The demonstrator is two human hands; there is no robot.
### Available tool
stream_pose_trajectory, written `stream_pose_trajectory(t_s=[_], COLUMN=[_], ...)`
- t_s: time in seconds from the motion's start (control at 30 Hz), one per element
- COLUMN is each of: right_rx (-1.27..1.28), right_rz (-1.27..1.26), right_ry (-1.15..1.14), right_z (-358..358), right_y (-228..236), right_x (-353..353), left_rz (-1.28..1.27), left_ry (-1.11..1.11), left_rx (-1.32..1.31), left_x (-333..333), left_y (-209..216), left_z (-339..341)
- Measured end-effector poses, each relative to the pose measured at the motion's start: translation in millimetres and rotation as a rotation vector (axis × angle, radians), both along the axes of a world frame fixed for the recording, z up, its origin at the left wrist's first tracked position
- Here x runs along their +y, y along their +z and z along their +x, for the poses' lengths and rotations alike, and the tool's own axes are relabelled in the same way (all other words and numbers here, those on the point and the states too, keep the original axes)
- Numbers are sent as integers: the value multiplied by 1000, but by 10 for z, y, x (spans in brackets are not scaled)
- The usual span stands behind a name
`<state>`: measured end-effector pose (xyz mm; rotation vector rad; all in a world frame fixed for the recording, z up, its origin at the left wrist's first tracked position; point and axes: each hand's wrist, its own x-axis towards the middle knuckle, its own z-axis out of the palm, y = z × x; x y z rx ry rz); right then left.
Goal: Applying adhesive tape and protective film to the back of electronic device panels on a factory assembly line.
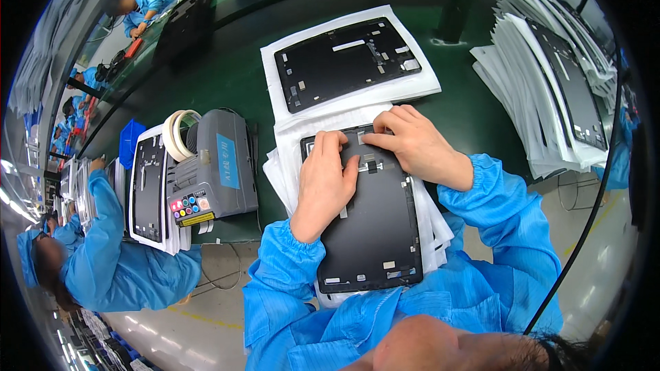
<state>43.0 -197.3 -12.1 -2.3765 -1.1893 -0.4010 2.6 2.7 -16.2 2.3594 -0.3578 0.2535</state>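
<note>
A black panel (371, 233) lies lengthwise in front of me on a stack of white foam sheets (430, 233). Small metallic and pale pads dot its edges. My left hand (323, 185) rests on the panel's far left part, fingers bent, thumb apart from them. At the far edge, my right hand (419, 148) has thumb and index finger brought together by a small pale patch (361, 137); anything between those fingertips is too small to make out. Between the hands lies a small black piece with a silver strip (372, 165).
Beyond lies another black panel (344, 62) on white sheets. Left stand a grey tape dispenser (227, 165), tape rolls (180, 134), a blue bin (130, 141) and a panel stack (148, 185). Interleaved panels (550, 89) are piled right. A co-worker (117, 247) sits left.
</note>
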Motion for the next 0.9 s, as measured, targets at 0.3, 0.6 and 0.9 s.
stream_pose_trajectory(t_s=[0.3,0.6,0.9], right_rx=[-73,-140,-196], right_rz=[-22,-170,-258], right_ry=[-59,-114,-17], right_z=[35,-5,-113], right_y=[-52,-73,60], right_x=[64,195,45], left_rz=[15,37,-41], left_ry=[-21,-51,13], left_rx=[-29,-50,7], left_x=[-11,-28,-15], left_y=[-21,-33,-13], left_z=[-8,8,-13])
